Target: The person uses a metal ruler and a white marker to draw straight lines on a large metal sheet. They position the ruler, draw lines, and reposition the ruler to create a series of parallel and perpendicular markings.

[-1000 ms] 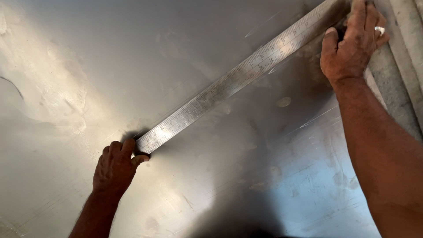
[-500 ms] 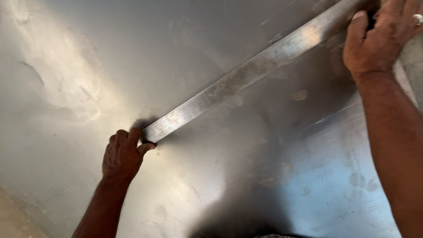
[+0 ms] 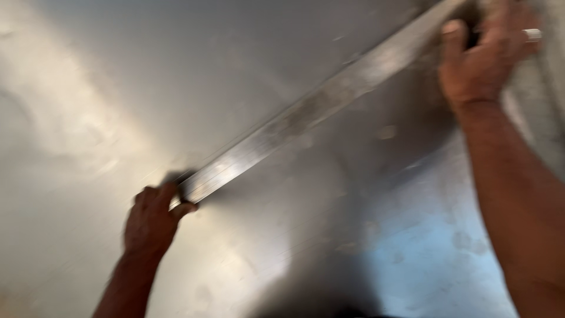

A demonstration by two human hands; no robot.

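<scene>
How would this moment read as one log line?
left hand: grips straightedge lower end | right hand: grips upper end | straightedge: against grey plaster surface | picture: blurred

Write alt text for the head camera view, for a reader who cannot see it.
Two bare hands hold a long, flat, silvery metal straightedge slantwise against a smooth grey plastered surface: the left hand grips its lower end, the right hand its upper end at top right. The picture is motion-blurred, and a ring shows on the right hand.
</scene>
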